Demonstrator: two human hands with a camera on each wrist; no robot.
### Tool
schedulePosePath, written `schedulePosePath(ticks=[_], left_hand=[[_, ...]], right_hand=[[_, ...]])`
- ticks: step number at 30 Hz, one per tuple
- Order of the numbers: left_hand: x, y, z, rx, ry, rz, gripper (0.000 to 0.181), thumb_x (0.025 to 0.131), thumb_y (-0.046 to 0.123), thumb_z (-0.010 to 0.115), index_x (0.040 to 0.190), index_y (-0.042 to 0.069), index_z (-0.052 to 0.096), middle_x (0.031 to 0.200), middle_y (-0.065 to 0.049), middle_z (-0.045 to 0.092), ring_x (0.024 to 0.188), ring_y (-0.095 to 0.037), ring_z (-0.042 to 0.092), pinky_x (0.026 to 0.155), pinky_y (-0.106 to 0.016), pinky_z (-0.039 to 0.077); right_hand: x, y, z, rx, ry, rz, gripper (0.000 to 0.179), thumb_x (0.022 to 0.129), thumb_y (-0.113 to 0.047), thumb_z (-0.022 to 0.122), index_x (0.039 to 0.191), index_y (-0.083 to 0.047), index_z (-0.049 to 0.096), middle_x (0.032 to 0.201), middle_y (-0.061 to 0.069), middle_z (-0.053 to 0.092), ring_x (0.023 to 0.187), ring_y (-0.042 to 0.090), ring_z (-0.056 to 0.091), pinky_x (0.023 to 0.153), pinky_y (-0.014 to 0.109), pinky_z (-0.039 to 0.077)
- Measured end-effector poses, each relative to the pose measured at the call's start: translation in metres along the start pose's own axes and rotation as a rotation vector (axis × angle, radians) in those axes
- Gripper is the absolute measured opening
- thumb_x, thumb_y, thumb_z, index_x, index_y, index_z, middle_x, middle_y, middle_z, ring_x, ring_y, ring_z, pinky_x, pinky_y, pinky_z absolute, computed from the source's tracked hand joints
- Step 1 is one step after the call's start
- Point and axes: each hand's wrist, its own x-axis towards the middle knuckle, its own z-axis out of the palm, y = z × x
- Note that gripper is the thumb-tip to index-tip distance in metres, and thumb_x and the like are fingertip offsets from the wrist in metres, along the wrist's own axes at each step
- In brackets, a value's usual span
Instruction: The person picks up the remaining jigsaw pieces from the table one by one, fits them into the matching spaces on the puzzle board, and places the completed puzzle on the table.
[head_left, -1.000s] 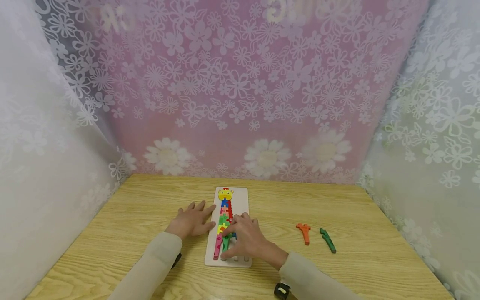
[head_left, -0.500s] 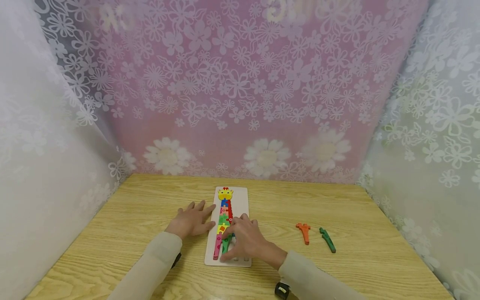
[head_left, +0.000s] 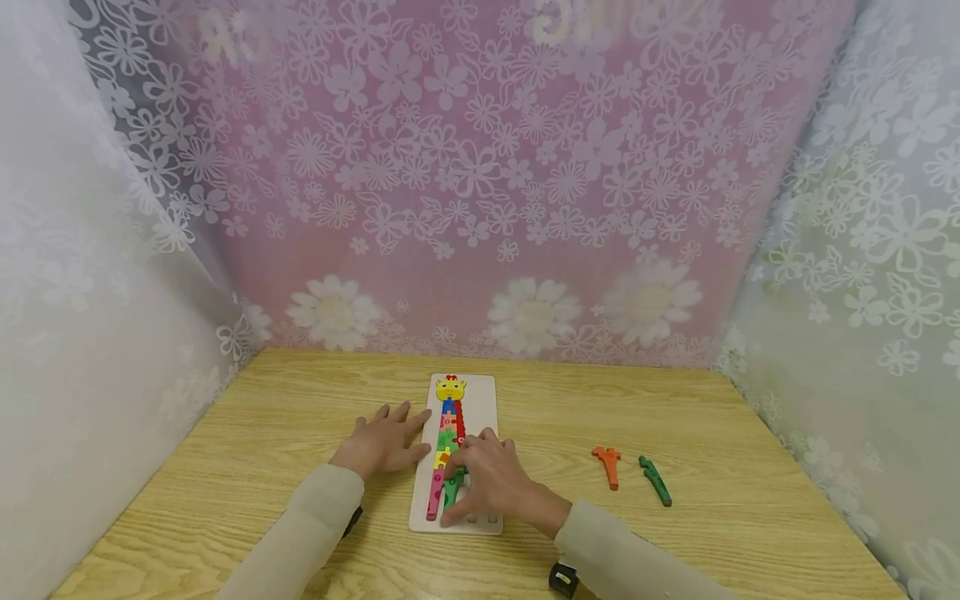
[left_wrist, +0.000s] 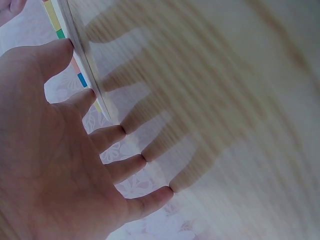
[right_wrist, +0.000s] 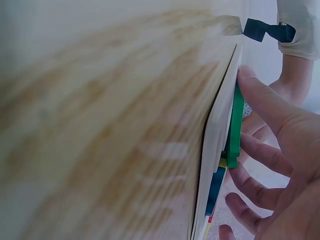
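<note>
Green leg piece (head_left: 452,492) pinched by the right hand (head_left: 497,477), thumb just slid lower, seating seemingly near, left hand (head_left: 382,440) spread wide at the board (head_left: 481,402)!

We list: wood-grain desk (head_left: 555,408); pink floral curtain (head_left: 465,192) behind it; whitish floral left curtain (head_left: 97,242); whitish floral right curtain (head_left: 855,275).

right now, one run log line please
left hand at board edge | right hand holds bright green piece at board | orange piece, dark green piece on table
</note>
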Motion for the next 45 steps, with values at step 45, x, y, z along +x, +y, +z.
schedulePosePath(ticks=[45], left_hand=[[-0.002, 0.002, 0.000, 0.013, -0.005, -0.008, 0.068, 0.102, 0.057, 0.051, 0.162, 0.031, 0.034, 0.170, -0.014, 0.030, 0.153, -0.051, 0.031, 0.116, -0.079, 0.025]], right_hand=[[-0.005, 0.014, -0.016, 0.057, -0.004, -0.093, 0.055, 0.070, -0.059, 0.089, 0.112, -0.024, 0.079, 0.127, 0.002, 0.070, 0.110, 0.020, 0.053, 0.084, 0.042, 0.045]])
